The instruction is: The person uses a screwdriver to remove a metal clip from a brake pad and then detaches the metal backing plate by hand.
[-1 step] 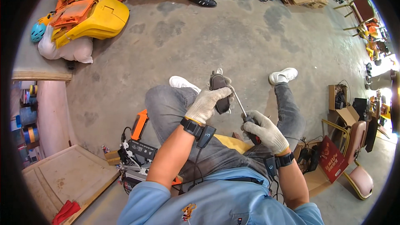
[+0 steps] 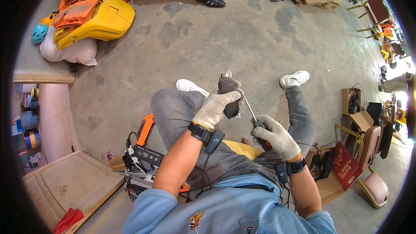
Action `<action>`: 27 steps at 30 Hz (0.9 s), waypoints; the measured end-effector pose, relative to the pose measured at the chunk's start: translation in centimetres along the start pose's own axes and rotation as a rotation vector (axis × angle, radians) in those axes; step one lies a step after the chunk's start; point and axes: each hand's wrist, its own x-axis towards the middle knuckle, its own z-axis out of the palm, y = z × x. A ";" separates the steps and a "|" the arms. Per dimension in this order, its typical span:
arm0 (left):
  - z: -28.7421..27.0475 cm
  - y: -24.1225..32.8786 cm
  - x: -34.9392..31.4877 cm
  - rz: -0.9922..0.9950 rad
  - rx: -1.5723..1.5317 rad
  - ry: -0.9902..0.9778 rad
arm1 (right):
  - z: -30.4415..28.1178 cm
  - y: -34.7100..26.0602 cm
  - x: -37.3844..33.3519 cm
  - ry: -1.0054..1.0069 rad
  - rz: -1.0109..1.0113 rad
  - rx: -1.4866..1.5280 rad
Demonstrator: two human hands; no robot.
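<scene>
My left hand (image 2: 216, 106), in a white work glove, is wrapped round a dark oblong plastic part (image 2: 226, 87) with rounded ends. A pale metal piece shows at that part's far end. In my gloved right hand (image 2: 278, 138) is a screwdriver (image 2: 248, 106), gripped by its black and red handle. Its steel shaft slants up and left to the dark part, and the tip lies by my left fingertips. Whether the tip touches the part cannot be made out. Both hands are above my lap, between my spread knees.
Beside my left leg lie an orange tool-like piece (image 2: 145, 129) and a black box (image 2: 148, 155) with cables. A wooden board (image 2: 73, 182) bears a red glove (image 2: 69, 220). Yellow and orange plastic shells (image 2: 115, 17) are piled far left. A red box (image 2: 345, 165) and chairs stand right; another person's shoe (image 2: 209, 0) is ahead.
</scene>
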 end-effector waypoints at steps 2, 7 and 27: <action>0.1 0.1 -0.1 -0.002 -0.008 -0.004 | -0.1 -0.2 -0.1 -0.020 0.014 -0.018; 0.1 0.0 0.1 0.002 -0.028 -0.018 | -0.3 -0.1 -0.2 -0.025 0.020 0.008; 0.6 0.6 -0.5 -0.028 -0.014 -0.004 | -0.1 -0.2 -1.1 -0.024 0.006 0.036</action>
